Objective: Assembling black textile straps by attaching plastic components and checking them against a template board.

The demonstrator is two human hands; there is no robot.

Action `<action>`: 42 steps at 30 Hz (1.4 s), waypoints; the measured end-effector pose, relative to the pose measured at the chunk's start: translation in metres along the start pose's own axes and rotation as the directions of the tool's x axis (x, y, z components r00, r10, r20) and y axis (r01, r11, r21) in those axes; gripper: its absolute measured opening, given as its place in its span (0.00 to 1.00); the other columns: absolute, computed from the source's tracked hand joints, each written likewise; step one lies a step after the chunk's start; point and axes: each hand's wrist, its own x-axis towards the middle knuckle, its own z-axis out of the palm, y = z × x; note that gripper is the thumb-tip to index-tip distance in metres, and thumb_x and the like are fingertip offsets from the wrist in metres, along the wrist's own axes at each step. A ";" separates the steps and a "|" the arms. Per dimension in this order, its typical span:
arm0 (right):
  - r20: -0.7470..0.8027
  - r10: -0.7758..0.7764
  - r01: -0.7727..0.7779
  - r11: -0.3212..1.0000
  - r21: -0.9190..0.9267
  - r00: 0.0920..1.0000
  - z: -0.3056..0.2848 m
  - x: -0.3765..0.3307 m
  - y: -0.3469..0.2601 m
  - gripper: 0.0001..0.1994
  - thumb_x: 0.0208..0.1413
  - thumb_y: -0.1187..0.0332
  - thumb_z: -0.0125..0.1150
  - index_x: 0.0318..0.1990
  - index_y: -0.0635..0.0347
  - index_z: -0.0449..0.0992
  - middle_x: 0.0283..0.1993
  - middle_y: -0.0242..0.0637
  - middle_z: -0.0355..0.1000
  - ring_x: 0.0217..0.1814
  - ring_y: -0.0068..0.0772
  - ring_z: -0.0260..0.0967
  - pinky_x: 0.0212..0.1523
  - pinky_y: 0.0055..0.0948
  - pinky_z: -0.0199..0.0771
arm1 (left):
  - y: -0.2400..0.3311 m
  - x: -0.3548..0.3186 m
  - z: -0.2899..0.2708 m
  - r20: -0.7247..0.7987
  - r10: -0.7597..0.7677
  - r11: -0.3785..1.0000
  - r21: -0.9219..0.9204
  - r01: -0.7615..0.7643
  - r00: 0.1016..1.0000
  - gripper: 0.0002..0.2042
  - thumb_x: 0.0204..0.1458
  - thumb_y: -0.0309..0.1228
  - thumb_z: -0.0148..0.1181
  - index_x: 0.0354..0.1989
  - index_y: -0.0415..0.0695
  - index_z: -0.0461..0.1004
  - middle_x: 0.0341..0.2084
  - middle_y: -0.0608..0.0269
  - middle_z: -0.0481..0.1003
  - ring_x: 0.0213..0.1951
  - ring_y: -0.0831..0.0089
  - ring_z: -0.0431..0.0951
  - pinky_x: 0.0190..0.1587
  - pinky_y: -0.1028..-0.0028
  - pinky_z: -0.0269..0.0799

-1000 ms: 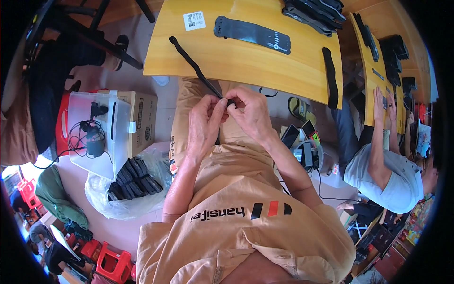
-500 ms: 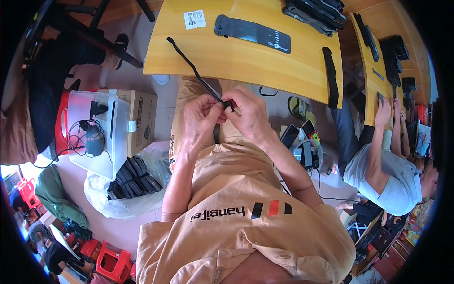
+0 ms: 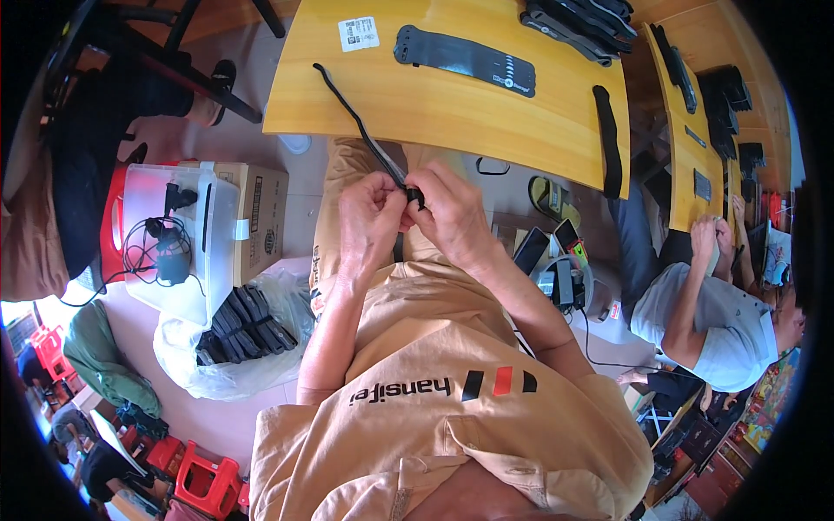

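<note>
Over my lap, just off the front edge of the yellow wooden table, I hold a narrow black strap. Its free length reaches up over the tabletop to the left. My left hand pinches the strap near its lower end, fingers closed. Close against it, my right hand grips the same end, where a small dark loop or buckle shows, partly hidden by fingers. Farther back on the table lie a flat black panel with rounded corners and a white label.
Another black strap hangs over the table's right edge, and black pieces are stacked at the back. Left on the floor are a clear plastic bin with cables and a bag of black bundles. A co-worker sits at right.
My right fingers have shifted slightly around the strap's lower end, and its free tip has moved a little right. At right, the co-worker's hands have drawn back toward their body.
</note>
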 end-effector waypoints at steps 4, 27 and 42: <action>0.000 -0.025 0.025 0.999 -0.034 1.000 0.001 0.000 -0.001 0.16 0.32 0.84 0.60 0.34 0.66 0.69 0.30 0.42 0.65 0.27 0.46 0.67 0.25 0.34 0.67 | -0.002 0.000 0.001 -0.038 -0.002 1.000 0.030 0.003 0.999 0.06 0.49 0.22 0.48 0.24 0.33 0.68 0.15 0.62 0.71 0.17 0.80 0.72 0.20 0.81 0.69; -0.055 0.166 -0.151 0.967 0.207 0.985 0.009 0.001 0.008 0.09 0.38 0.81 0.57 0.31 0.64 0.69 0.27 0.42 0.65 0.25 0.43 0.66 0.25 0.33 0.65 | -0.008 0.004 -0.006 0.057 0.113 0.992 0.054 -0.116 0.992 0.09 0.55 0.29 0.50 0.25 0.39 0.65 0.16 0.69 0.67 0.20 0.84 0.65 0.23 0.82 0.64; 0.015 0.333 -0.303 0.838 0.453 0.943 0.010 0.002 0.002 0.08 0.42 0.82 0.55 0.33 0.66 0.69 0.28 0.38 0.66 0.26 0.26 0.68 0.26 0.22 0.69 | 0.002 0.002 -0.012 0.042 0.322 0.925 0.198 -0.324 0.946 0.08 0.51 0.26 0.53 0.22 0.37 0.66 0.15 0.71 0.65 0.19 0.86 0.58 0.21 0.82 0.55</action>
